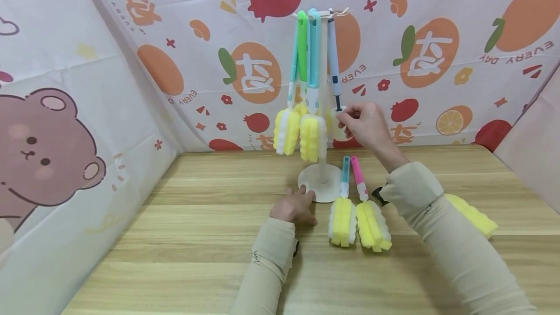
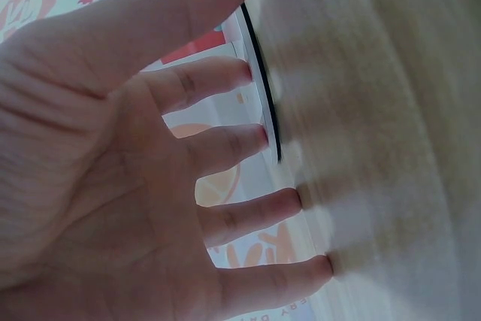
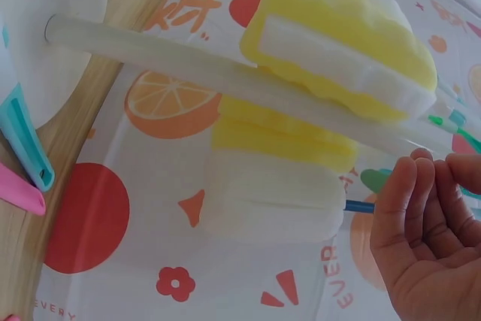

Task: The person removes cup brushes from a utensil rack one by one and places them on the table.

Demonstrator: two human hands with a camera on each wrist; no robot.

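Observation:
A white stand (image 1: 323,149) with a round base (image 1: 312,188) carries hanging sponge bottle brushes. My right hand (image 1: 365,123) has its fingers curled at the thin dark-blue stem (image 3: 359,206) of a light-blue-handled bottle brush (image 1: 333,57), just above its sponge (image 3: 274,197). The handle's top end is up at the stand's hooks (image 1: 343,12). The fingers cover part of the stem. Low at the base's left front edge, my left hand (image 1: 295,206) rests with fingers spread; in the left wrist view two fingertips touch the base's rim (image 2: 259,84) and others the table.
A teal-handled brush (image 1: 342,222) and a pink-handled brush (image 1: 372,222) lie on the table (image 1: 210,237) right of the base. Another yellow sponge (image 1: 471,215) shows past my right sleeve. A green-handled brush (image 1: 303,47) and teal-handled brushes hang on the stand's left.

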